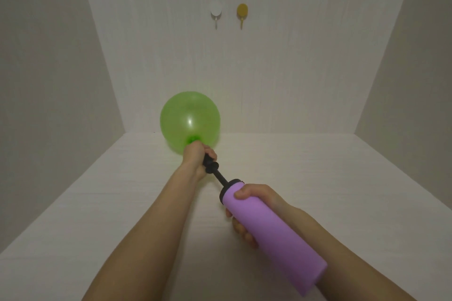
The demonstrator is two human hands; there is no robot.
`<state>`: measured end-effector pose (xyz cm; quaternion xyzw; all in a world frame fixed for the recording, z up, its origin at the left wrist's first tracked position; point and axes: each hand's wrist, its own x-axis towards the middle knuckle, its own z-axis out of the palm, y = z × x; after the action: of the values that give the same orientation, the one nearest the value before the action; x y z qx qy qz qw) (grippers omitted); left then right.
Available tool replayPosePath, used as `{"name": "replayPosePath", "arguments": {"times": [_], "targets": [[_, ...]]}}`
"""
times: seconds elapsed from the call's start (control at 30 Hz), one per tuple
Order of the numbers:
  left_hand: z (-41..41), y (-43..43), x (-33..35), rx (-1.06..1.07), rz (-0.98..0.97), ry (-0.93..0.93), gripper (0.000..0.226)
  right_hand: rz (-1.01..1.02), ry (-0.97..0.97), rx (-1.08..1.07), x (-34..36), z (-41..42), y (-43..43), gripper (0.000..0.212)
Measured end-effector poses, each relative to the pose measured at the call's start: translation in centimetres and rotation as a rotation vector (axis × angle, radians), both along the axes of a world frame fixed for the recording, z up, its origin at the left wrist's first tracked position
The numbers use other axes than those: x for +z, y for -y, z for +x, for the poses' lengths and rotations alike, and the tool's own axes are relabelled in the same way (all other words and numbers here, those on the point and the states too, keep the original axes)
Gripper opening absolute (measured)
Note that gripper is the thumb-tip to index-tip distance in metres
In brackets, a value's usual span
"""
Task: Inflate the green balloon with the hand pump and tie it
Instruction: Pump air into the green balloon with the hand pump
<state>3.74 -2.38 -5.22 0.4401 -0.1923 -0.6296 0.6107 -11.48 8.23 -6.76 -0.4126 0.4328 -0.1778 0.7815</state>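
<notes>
— Any writing to read here, a brand or a number?

— None that I can make out. The hand pump (274, 232) has a plain lilac barrel and a black cap, with no legible label on either.

— And the green balloon (189, 120)?

— Plain translucent green skin. The only mark on it is a bright glint of light.

— What about those two things on the back wall (293, 68)?

— A white hook (216, 11) and a yellow hook (242, 11), both plain-faced. They are too small to show any fine marking.
</notes>
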Motion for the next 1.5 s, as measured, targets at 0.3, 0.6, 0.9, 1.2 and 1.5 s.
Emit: {"name": "replayPosePath", "arguments": {"times": [0.3, 0.6, 0.9, 1.2, 1.5], "targets": [[-2.0, -1.5, -1.7, -0.047, 0.032, -0.047, 0.033, -0.007, -0.022, -0.055, -0.1, 1.6, 1.0, 0.032], [-0.8, -1.1, -2.1, -0.019, 0.040, -0.106, 0.032, -0.008, -0.092, 0.008, 0.1, 1.2, 0.7, 0.034], [0.6, 0.1, -0.5, 0.002, 0.039, -0.090, 0.033, 0.004, -0.054, 0.009, 0.2, 0.2, -0.1, 0.034], [-2.4, -2.1, -1.8, -0.045, 0.021, -0.038, 0.033, -0.003, -0.073, -0.029, 0.1, 1.5, 1.2, 0.034], [-1.0, -1.3, -1.2, -0.029, 0.018, -0.080, 0.033, 0.002, -0.094, 0.004, -0.1, 0.6, 0.2, 0.037]]}}
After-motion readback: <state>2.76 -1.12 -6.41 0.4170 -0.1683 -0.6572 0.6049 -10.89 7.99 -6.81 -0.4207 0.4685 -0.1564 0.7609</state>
